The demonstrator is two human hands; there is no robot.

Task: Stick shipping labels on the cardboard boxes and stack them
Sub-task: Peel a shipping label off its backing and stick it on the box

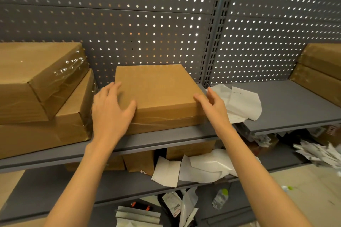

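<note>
- Both forearms reach up and forward from the bottom of the view, towards the shelf.
- The left hand lies spread and relaxed on the box's near left corner; the right hand, fingers loose, touches its right edge. Neither grips.
- The cardboard box sits flat mid-shelf with no label visible; best squared with both hands before any lifting.
- The two-box stack stands just left.
</note>
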